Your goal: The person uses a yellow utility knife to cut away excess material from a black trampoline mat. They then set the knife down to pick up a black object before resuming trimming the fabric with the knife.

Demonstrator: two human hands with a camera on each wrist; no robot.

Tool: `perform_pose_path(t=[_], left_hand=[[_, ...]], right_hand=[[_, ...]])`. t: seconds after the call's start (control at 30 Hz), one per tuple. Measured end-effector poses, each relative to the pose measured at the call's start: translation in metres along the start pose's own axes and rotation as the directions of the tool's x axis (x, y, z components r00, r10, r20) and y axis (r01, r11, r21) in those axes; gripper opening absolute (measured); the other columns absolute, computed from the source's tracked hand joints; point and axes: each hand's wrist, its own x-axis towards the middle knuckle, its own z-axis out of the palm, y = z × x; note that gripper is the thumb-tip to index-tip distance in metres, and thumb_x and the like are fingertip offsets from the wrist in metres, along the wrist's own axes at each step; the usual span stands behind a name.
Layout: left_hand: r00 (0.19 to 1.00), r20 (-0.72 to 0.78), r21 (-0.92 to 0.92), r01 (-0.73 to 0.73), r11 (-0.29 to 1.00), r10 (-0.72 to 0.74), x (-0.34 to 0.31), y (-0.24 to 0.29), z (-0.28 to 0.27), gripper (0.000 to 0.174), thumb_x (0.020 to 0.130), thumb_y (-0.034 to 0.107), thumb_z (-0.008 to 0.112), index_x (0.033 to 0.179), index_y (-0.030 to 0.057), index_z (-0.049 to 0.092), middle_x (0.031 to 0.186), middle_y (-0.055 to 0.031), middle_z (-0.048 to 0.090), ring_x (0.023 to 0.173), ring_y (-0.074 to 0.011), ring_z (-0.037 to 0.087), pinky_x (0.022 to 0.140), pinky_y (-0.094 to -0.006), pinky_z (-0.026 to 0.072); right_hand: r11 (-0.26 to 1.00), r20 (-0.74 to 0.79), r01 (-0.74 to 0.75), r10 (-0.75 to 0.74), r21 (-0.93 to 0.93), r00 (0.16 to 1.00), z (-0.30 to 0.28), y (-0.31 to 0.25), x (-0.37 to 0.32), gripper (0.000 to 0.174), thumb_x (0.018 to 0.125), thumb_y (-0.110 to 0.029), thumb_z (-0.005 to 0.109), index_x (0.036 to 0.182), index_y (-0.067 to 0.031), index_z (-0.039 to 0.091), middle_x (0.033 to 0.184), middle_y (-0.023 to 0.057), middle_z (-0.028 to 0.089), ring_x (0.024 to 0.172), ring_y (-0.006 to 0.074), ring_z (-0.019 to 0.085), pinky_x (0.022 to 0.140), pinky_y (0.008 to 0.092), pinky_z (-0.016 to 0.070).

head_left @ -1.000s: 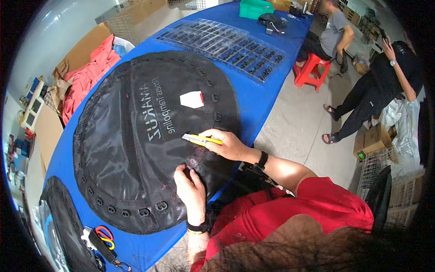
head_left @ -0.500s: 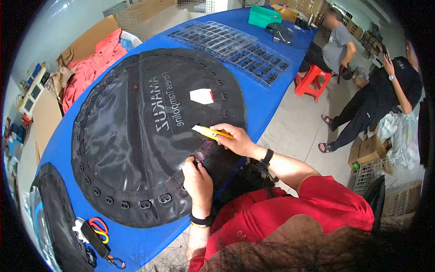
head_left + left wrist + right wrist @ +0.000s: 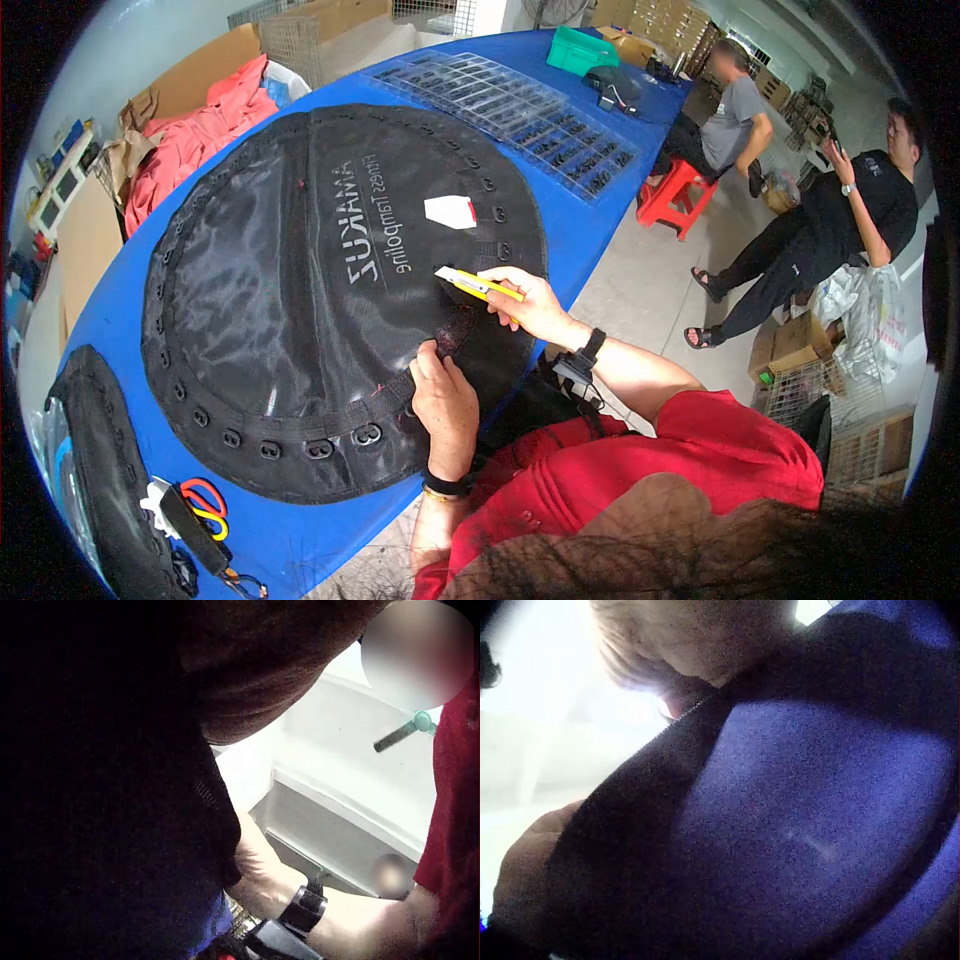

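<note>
A round black trampoline mat (image 3: 240,250) with printed lettering and loops around its rim lies on a blue-covered table. My left hand (image 3: 447,405) grips the mat's near edge, fingers on top, beside a worn purplish patch (image 3: 455,330). My right hand (image 3: 530,303) holds a yellow utility knife (image 3: 478,285), its blade pointing left over the mat just beyond that patch. In the left wrist view, dark fabric (image 3: 97,787) fills much of the picture. The right wrist view shows the mat's shadowed underside (image 3: 630,855) near the hands.
Red-and-yellow-handled scissors (image 3: 205,505) and another black mat (image 3: 95,460) lie at the lower left. A clear compartment tray (image 3: 510,110) and a green bin (image 3: 582,50) stand farther back. One person sits on a red stool (image 3: 677,198); another stands (image 3: 830,235) at right.
The head view has shifted slightly. My left hand has settled from lying by the purplish patch to gripping the mat's edge. The knife stays in my right hand. The standing person has raised their head.
</note>
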Motion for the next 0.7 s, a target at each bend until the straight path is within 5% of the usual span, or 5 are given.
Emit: perform_pose_path(t=[0.7], left_hand=[[0.997, -0.059, 0.085, -0.037, 0.996, 0.042, -0.0016, 0.0038, 0.0019, 0.032, 0.099, 0.003, 0.067, 0.130, 0.0019, 0.063, 0.117, -0.0218, 0.068, 0.108, -0.0429, 0.068, 0.094, -0.0476, 0.0554]], right_hand=[[0.997, 0.044, 0.026, -0.029, 0.073, 0.999, -0.0029, 0.0048, 0.0019, 0.035, 0.110, -0.019, 0.066, 0.145, -0.0131, 0.065, 0.095, -0.0005, 0.072, 0.073, 0.0049, 0.064, 0.061, 0.0232, 0.0525]])
